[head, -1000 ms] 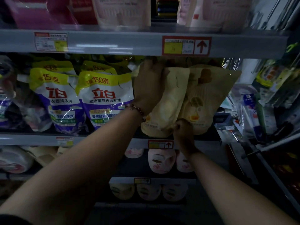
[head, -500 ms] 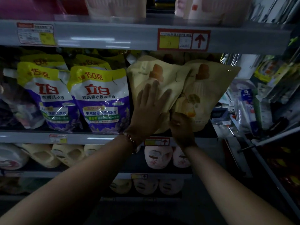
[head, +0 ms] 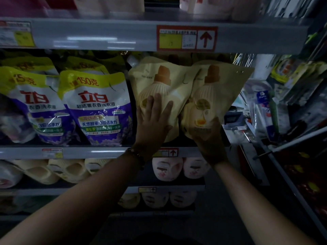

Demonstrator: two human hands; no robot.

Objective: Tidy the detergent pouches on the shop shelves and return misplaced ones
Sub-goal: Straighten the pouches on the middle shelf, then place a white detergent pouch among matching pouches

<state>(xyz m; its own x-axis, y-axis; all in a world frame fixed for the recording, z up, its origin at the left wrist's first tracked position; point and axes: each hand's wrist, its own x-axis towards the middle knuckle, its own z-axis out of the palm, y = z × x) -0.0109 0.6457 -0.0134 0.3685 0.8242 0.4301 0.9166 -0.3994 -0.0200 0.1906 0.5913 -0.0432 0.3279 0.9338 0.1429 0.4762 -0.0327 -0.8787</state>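
Note:
Two beige detergent pouches with a bottle picture stand side by side on the middle shelf (head: 70,152). My left hand (head: 153,124) presses flat, fingers straight, on the front of the left beige pouch (head: 159,82). My right hand (head: 210,144) is at the bottom of the right beige pouch (head: 217,89), in deep shadow; its fingers are hard to make out. To the left stand purple and yellow pouches (head: 99,106) in a row, another (head: 33,106) beside it.
Above runs a shelf edge with a red price tag (head: 187,38). Lower shelves hold pale bottles (head: 167,167) lying on their sides. At the right hang packaged goods (head: 263,110) on a side rack, with a metal bar (head: 290,142) jutting out.
My left hand came down from the top of the left beige pouch to its front and now presses it flat. Both beige pouches stand more upright. The right hand stays at the bottom.

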